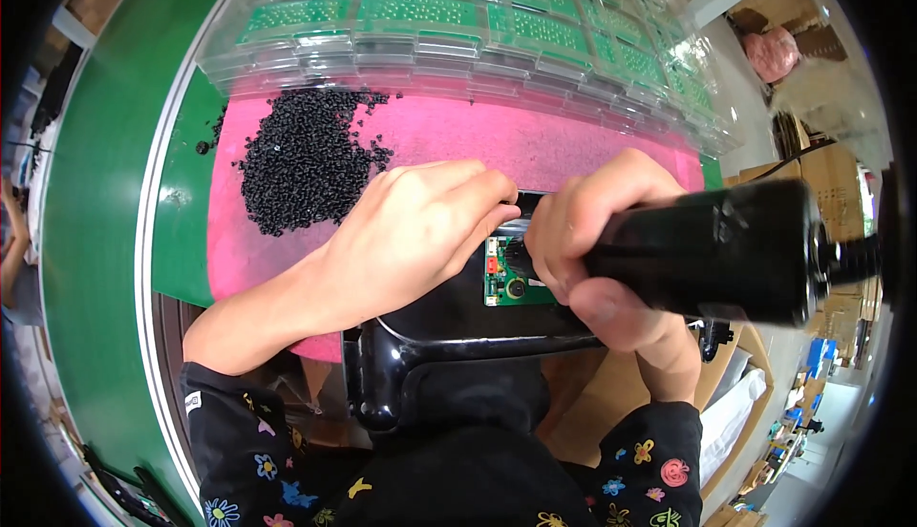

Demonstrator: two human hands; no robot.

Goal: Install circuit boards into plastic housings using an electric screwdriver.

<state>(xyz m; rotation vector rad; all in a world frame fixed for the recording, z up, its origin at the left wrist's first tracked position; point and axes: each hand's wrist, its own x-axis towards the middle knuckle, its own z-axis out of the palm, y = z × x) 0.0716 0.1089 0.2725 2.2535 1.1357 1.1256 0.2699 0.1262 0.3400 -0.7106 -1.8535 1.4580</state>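
In my right hand (621,231) is a black electric screwdriver (716,250), its body lying out to the right and its front end pointing left at the work. Under that end sits a small green circuit board (497,284) with a red part and a round black part, lying in a glossy black plastic housing (430,322). My left hand (420,226) reaches over the housing, thumb and fingers pinched together close to the screwdriver's front. What those fingertips hold, if anything, is hidden. The screwdriver's tip is also covered by my hands.
A large heap of small black screws or similar tiny parts (301,159) lies left on the pink mat (449,136). Stacked clear plastic trays with green boards (430,16) stand behind it. A green table (95,241) runs along the left; an open cardboard box (611,403) sits below right.
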